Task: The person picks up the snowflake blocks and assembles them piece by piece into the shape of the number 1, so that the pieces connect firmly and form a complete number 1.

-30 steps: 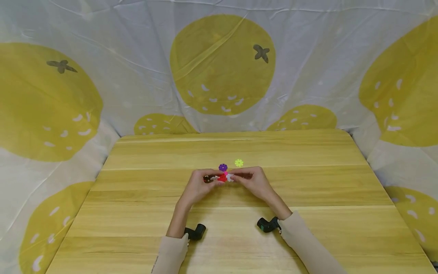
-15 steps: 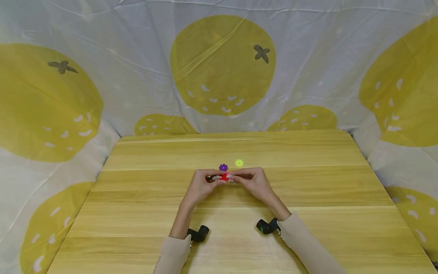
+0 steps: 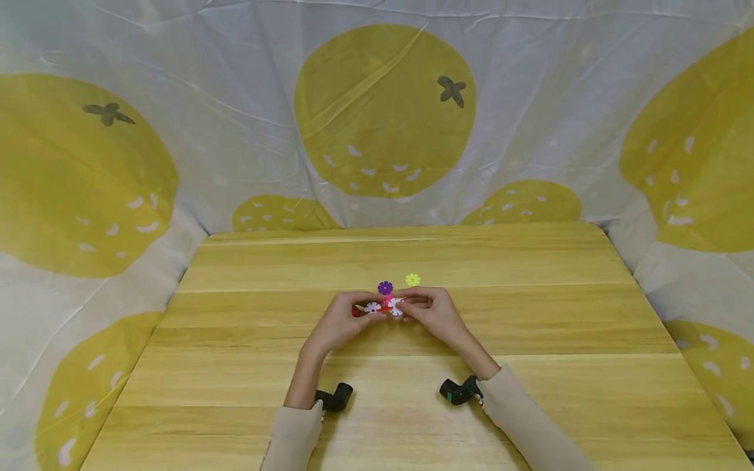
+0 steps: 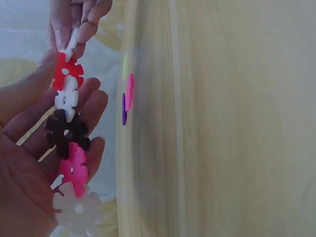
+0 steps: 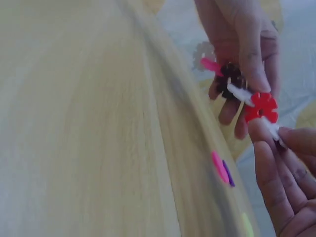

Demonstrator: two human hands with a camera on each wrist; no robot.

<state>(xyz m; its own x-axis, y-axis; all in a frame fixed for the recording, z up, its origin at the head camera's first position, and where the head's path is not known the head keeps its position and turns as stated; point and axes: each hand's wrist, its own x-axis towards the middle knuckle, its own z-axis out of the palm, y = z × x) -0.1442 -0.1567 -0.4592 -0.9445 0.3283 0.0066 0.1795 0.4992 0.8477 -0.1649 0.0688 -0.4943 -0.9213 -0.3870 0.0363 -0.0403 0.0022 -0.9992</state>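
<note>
A chain of slotted plastic snowflake discs runs along my left hand (image 3: 336,325), whose thumb and fingers pinch it at the red disc (image 4: 75,69). Below the red one follow a white disc (image 4: 62,101), a black disc (image 4: 56,134), a pink disc (image 4: 79,160) and a translucent white disc (image 4: 66,217) by the palm. At the chain's other end, my right hand (image 3: 437,313) pinches a small white disc (image 5: 271,129) between thumb and fingertips. That disc meets the red one's edge, partly hidden by the fingers. Both hands are close together above the table.
Just beyond the hands lie a purple disc (image 3: 381,286), a yellow-green disc (image 3: 413,275) and a loose pink disc (image 4: 130,91) on the wooden table (image 3: 247,366). A curtain (image 3: 235,131) with yellow fruit prints hangs behind the table's far edge.
Within the fingers the chain has turned: the red disc, face-on earlier, now looks edge-on in the head view, while the white discs beside it show their faces. The hands stay nearly in place.
</note>
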